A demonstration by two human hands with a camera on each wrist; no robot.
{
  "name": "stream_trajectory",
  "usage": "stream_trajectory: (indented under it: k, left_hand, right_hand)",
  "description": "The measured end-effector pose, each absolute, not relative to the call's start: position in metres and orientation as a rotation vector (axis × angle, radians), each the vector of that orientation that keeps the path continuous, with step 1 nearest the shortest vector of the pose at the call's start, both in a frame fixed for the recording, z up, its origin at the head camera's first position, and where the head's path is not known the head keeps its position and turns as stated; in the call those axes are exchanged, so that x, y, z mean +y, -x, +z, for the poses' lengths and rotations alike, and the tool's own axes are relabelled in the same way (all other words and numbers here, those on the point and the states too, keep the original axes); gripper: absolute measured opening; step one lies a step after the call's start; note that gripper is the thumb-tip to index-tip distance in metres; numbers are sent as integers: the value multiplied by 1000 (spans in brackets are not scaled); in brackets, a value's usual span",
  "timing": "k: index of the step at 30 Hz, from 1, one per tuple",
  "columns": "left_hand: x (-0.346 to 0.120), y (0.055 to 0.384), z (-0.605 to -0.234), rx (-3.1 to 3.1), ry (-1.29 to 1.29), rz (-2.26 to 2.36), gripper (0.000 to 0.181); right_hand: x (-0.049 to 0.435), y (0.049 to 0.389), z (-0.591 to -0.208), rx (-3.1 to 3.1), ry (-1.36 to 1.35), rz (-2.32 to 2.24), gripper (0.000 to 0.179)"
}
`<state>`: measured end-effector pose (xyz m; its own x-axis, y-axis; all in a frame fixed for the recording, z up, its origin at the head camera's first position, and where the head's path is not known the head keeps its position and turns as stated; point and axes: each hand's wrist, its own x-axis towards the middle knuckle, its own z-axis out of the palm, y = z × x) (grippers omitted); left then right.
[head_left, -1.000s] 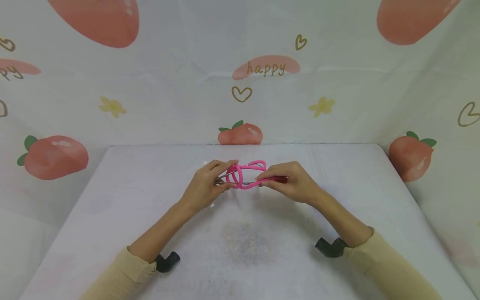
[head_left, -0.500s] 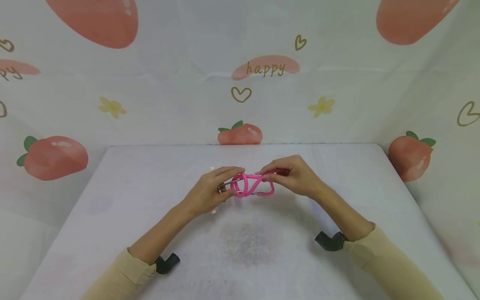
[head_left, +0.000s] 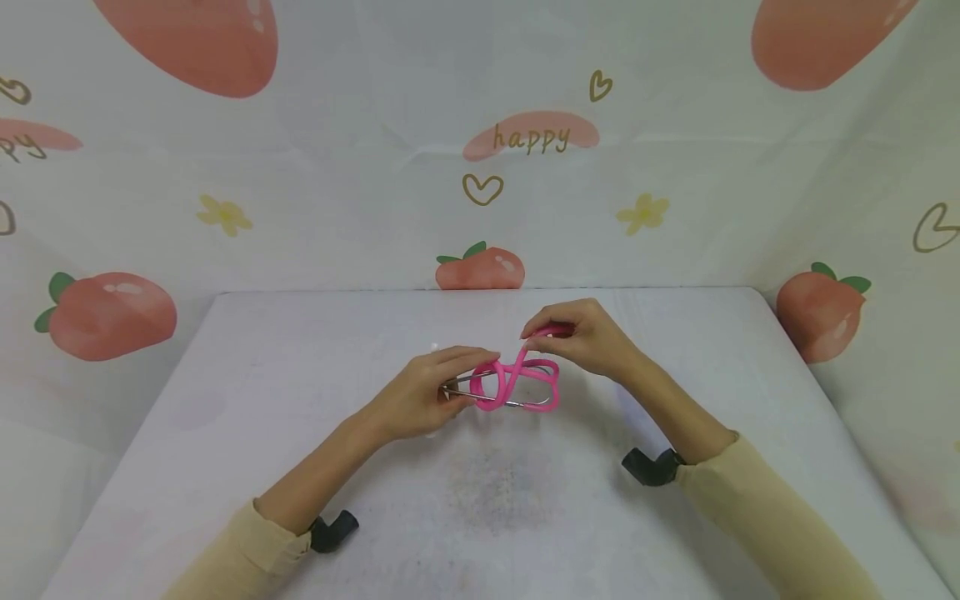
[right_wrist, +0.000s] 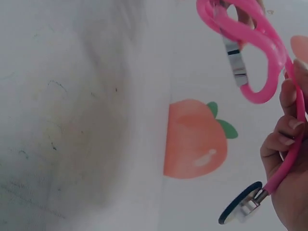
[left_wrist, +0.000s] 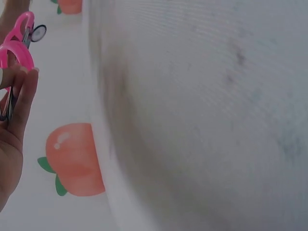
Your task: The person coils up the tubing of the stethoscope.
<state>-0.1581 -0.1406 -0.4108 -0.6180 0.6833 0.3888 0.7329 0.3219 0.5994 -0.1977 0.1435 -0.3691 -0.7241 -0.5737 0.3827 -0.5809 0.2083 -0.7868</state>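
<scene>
A stethoscope with pink tubing (head_left: 555, 390) is held above the table in the head view, its tube wound around its metal ear tubes (head_left: 468, 394). My left hand (head_left: 420, 396) grips the ear tubes and the wound loop from the left. To the right and a little farther back, my right hand (head_left: 596, 337) pinches the tail of the tube, which slants up from the loop. The right wrist view shows this tail running along the curled fingers, with the round chest piece (right_wrist: 243, 202) sticking out past them. My left palm hides part of the ear tubes.
A white table (head_left: 300, 333) lies beneath both hands, with greyish smudges near its middle. Behind it hangs a white backdrop (head_left: 375, 208) printed with peaches, flowers and hearts. Black elbow-shaped pieces (head_left: 335, 531) sit at both wrists beside the beige sleeves (head_left: 240, 542).
The right hand has drawn the tube's tail from the near side up across the loop to the far side. The left hand and stethoscope have shifted slightly right and nearer.
</scene>
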Motion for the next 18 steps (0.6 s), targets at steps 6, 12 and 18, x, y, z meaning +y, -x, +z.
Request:
stream_trajectory:
  k: [6,12,18]
  left_hand:
    - [-141,155,-408,-2464,1371,-1231,67]
    - [-141,154,-407,-2426,1391,-1267,65]
    - [-141,154,-409,-2369,1368,-1439,63]
  right_hand:
    - [141,206,-374,-2465,-1087,1636,15]
    - [139,212,-380,-2467,-1086,1638,16]
    - [137,216,-385,-2472,-1092,1696,14]
